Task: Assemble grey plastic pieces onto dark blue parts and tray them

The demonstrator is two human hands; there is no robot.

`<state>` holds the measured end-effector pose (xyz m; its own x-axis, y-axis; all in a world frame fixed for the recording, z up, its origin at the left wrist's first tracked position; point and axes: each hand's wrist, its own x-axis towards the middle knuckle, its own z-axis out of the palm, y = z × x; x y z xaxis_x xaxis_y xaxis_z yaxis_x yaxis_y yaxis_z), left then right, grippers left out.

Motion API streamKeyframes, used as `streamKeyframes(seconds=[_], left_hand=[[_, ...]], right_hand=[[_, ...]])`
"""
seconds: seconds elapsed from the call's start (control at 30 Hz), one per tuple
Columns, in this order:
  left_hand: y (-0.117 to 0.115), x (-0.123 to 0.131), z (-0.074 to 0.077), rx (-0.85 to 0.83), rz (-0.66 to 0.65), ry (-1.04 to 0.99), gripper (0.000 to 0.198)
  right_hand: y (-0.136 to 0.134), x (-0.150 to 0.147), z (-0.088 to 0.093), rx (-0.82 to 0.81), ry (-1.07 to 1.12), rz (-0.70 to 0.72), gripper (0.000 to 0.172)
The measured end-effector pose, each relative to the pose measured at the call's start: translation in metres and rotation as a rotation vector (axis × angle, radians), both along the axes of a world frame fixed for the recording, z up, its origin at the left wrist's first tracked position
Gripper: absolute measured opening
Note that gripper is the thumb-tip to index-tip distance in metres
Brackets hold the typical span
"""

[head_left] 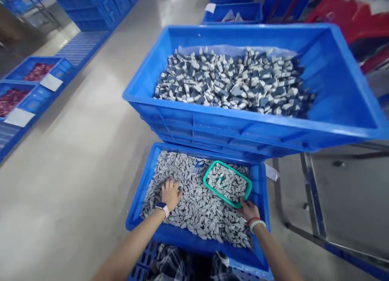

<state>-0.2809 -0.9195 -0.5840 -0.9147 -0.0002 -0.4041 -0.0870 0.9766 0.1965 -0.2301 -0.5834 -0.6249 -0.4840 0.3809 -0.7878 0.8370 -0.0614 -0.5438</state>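
A low blue crate (197,233) in front of me holds a thick layer of small grey-white parts (194,200). My left hand (171,194), with a watch on its wrist, lies on these parts at the crate's left side, fingers apart. At the right, a green plastic basket (210,187) rests tilted on the layer, with many of the same parts inside. My right hand (249,211) grips the basket's near right corner, its thumb at the rim; the other fingers are partly hidden beneath.
Behind stands a large blue bin (194,112), heaped with dark and white pieces (225,80). A metal frame (316,200) is at the right. Along the left, a blue rack (82,43) carries crates of red pieces (39,71). Grey floor (85,151) lies between.
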Motion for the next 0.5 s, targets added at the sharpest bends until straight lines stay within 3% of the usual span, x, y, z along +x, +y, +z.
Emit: streamKeyframes(seconds=[0.1, 0.23, 0.37, 0.5], left_hand=[[-0.003, -0.003, -0.026, -0.037, 0.025, 0.103, 0.045], [0.009, 0.0, -0.048, -0.006, 0.0, 0.159, 0.049], [0.039, 0.009, -0.058, 0.099, -0.065, 0.181, 0.046], [0.066, 0.024, -0.061, 0.225, -0.04, 0.199, 0.034]], right_hand=[[-0.015, 0.03, -0.013, 0.039, -0.062, 0.111, 0.036], [-0.075, 0.051, -0.02, 0.128, -0.023, 0.279, 0.054], [-0.127, 0.036, -0.035, 0.139, 0.009, 0.357, 0.05], [-0.152, 0.016, -0.047, 0.066, 0.029, 0.306, 0.05]])
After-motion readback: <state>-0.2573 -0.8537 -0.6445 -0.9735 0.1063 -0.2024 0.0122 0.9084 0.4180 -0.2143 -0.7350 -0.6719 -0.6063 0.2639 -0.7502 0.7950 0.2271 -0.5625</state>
